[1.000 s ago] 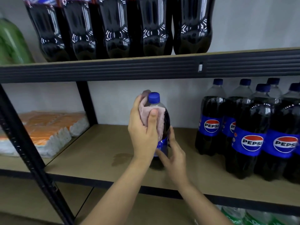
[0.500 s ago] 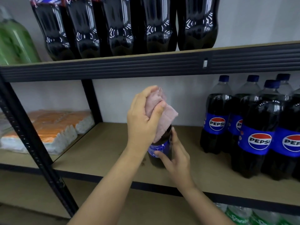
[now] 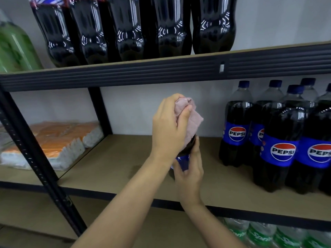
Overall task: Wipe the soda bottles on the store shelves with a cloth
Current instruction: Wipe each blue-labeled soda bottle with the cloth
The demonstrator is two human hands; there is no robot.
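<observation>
The left hand (image 3: pixel 169 127) has its fingers (image 3: pixel 184 114) clenched around a bunched pink cloth (image 3: pixel 192 120), which covers the top of a Pepsi bottle (image 3: pixel 184 159). This bottle stands on the middle shelf (image 3: pixel 125 158), well apart from the group of Pepsi bottles (image 3: pixel 279 140) on the right. The right hand (image 3: pixel 189 170) grasps the bottle's lower part at the blue label. Dark soda bottles (image 3: pixel 132 29) stand on the upper shelf (image 3: pixel 161 70).

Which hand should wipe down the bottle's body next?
The left hand, probably. It already grips the pink cloth over the top of the bottle, so it can slide downward. The right hand holds the bottle at its label and steadies it.
</observation>
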